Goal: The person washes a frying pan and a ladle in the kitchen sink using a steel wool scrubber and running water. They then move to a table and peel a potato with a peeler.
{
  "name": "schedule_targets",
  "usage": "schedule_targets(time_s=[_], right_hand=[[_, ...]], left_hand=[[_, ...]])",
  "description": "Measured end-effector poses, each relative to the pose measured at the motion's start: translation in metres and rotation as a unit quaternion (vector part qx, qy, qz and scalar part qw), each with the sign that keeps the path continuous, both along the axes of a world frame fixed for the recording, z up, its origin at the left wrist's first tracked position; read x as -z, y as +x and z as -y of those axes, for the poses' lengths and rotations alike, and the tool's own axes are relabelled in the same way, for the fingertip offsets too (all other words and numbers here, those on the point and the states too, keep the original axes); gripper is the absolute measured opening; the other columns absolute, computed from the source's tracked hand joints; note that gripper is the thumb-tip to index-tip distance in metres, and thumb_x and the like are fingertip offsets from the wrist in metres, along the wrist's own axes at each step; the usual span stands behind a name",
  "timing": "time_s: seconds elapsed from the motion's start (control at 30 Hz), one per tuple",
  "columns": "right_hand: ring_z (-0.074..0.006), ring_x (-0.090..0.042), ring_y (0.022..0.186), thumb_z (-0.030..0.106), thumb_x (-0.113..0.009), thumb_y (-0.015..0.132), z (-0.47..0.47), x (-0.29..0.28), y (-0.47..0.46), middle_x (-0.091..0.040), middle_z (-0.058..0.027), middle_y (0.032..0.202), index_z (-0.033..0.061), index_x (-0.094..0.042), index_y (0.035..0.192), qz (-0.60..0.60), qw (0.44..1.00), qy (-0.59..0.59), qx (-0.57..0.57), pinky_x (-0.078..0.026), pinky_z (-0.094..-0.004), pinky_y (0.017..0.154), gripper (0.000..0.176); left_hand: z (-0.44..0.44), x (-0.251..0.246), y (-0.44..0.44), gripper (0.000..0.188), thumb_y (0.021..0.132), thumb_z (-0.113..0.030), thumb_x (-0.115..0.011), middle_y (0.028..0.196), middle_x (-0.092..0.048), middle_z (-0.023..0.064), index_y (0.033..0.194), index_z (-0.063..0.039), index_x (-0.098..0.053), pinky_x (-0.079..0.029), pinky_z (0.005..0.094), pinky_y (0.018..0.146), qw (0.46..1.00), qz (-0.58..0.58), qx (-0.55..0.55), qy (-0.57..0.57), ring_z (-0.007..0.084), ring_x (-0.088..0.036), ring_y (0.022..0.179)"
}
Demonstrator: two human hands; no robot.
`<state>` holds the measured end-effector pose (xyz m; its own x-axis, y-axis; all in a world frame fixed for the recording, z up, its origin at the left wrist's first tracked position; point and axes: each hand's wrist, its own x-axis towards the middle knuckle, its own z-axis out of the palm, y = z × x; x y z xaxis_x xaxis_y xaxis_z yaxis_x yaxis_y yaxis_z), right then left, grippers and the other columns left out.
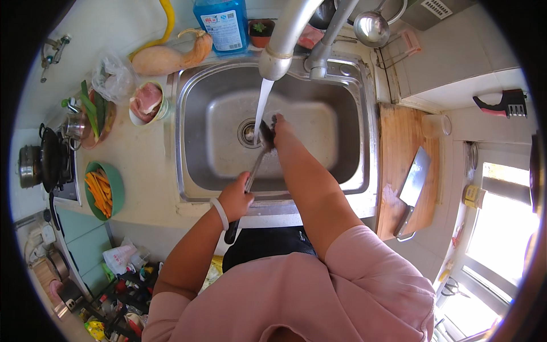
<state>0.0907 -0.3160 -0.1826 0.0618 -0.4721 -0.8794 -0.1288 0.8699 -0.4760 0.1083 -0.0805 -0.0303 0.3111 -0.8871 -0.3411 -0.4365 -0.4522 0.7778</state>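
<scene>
My left hand [237,197] is closed around the metal shaft of a long-handled utensil [257,166], whose black grip end sticks out below the hand. The utensil's dark head lies low in the stainless steel sink [184,171], beside the running water [263,102] from the faucet [275,63]. My right hand [282,128] is down in the sink at that head, holding something dark against it; its fingers are partly hidden, and the dark item cannot be made out. The drain [248,132] lies just left of the utensil's head.
Left on the counter stand a green bowl of orange strips [119,192], a container of raw meat [147,102] and a plate with green vegetables [96,113]. A squash [158,60] and a blue bottle [222,25] are behind. To the right, a cleaver [415,177] rests on a wooden cutting board [391,141].
</scene>
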Motion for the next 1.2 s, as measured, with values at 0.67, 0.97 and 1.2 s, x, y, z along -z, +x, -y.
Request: schedule_targets(time_s=[0.67,0.97,1.2], right_hand=[[-0.029,-0.058,0.065,0.036,-0.055,0.089,-0.033,-0.074,0.013,-0.056,-0.0109,0.077,0.0111,-0.051,0.098,0.319,0.929,0.042,0.18,-0.049,-0.0452,0.06,0.026],[-0.0216,-0.049,0.056,0.025,-0.052,0.09,-0.01,-0.054,0.0,-0.047,-0.0071,0.07,0.0109,-0.044,0.094,0.244,0.914,0.138,0.293,-0.046,-0.0423,0.054,0.017],[-0.0233,-0.055,0.058,0.021,-0.058,0.085,-0.082,-0.038,0.011,-0.054,-0.0094,0.07,0.001,-0.053,0.088,0.154,0.987,0.001,0.047,-0.048,-0.039,0.051,0.021]], left_hand=[[0.123,0.128,0.085,0.051,0.089,-0.05,-0.045,0.07,-0.062,0.0138,0.097,-0.003,-0.065,-0.046,0.0347,0.058,0.993,0.105,-0.034,0.036,0.023,-0.058,0.058],[0.083,0.028,0.065,0.035,0.093,-0.038,-0.042,0.057,-0.046,0.0041,0.082,-0.004,-0.047,-0.039,0.031,0.038,0.952,-0.163,-0.013,0.258,0.015,-0.046,0.042],[0.052,-0.011,0.055,0.015,0.085,-0.018,-0.053,0.059,-0.045,0.0037,0.087,-0.008,-0.041,-0.034,0.0288,0.037,0.885,-0.363,-0.173,0.237,0.0133,-0.042,0.042]])
